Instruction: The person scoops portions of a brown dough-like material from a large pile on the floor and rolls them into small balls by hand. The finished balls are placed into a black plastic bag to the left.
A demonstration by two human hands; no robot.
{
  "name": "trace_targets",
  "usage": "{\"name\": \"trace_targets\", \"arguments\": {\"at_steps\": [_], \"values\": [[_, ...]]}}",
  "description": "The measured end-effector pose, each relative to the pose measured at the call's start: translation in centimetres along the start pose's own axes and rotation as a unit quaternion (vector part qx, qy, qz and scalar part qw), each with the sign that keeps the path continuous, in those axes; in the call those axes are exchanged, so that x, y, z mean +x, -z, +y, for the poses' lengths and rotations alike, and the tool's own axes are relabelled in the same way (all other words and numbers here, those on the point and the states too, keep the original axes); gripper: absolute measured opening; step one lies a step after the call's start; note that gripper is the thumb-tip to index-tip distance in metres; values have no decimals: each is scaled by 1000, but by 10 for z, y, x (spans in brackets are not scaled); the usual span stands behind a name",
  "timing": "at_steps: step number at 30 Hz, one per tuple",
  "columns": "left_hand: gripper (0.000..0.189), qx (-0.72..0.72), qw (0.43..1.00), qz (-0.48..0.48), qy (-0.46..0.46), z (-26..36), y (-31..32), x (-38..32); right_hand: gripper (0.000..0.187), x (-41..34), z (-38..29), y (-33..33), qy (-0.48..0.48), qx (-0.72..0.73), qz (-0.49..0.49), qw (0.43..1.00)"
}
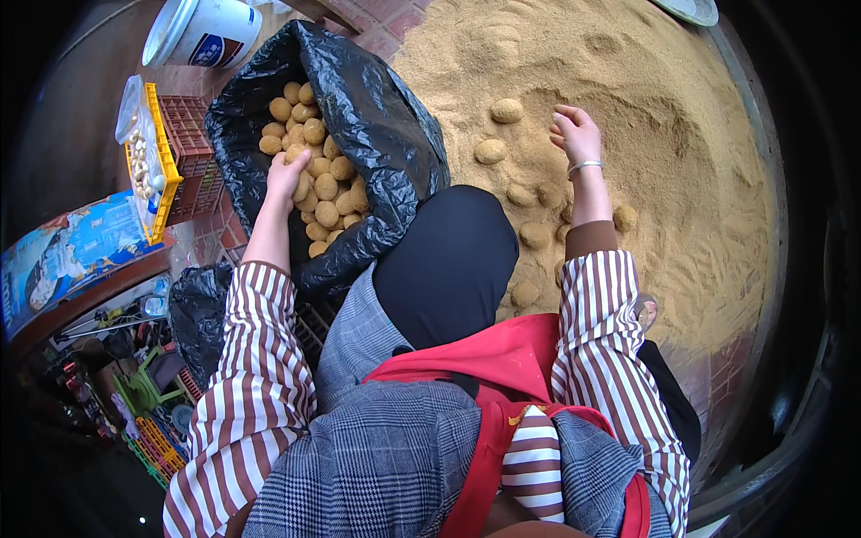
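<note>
My left hand reaches into a container lined with a black plastic bag; its fingers are around a coated egg-shaped ball on top of a pile of similar tan-coated balls. My right hand, with a silvery bracelet at the wrist, is over a wide heap of tan, grainy husk-like material. Its fingers are curled with gaps between them, and nothing shows in them. Left of this hand, coated balls lie on the heap, and several more lie nearer to me, some partly covered by it or by my forearm.
Beyond the bag lies a white plastic bucket. At left, a yellow crate with small pale pieces in clear plastic rests by dark red crates. A black bag is beside my left forearm. My knee is between bag and heap.
</note>
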State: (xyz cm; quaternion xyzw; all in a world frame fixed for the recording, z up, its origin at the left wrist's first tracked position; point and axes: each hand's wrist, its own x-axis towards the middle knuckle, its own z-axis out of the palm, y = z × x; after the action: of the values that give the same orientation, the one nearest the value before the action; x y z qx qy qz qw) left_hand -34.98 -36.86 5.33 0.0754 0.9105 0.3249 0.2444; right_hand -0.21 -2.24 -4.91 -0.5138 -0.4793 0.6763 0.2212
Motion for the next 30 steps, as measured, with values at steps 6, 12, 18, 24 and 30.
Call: {"name": "trace_targets", "arguments": {"at_steps": [6, 12, 18, 24, 30], "values": [[49, 360, 905, 175, -148, 29, 3, 12, 24, -3, 2, 0, -7, 11, 4, 1000], [16, 262, 866, 177, -386, 112, -49, -10, 25, 5, 7, 6, 32, -54, 37, 997], [31, 176, 928, 292, -153, 35, -28, 40, 23, 3, 15, 18, 48, -26, 34, 998], [41, 268, 935, 217, -77, -9, -24, 46, 26, -1, 43, 38, -23, 20, 90, 995], [33, 125, 810, 245, -519, 150, -97, -45, 32, -18, 23, 12, -8, 117, 72, 990]]}}
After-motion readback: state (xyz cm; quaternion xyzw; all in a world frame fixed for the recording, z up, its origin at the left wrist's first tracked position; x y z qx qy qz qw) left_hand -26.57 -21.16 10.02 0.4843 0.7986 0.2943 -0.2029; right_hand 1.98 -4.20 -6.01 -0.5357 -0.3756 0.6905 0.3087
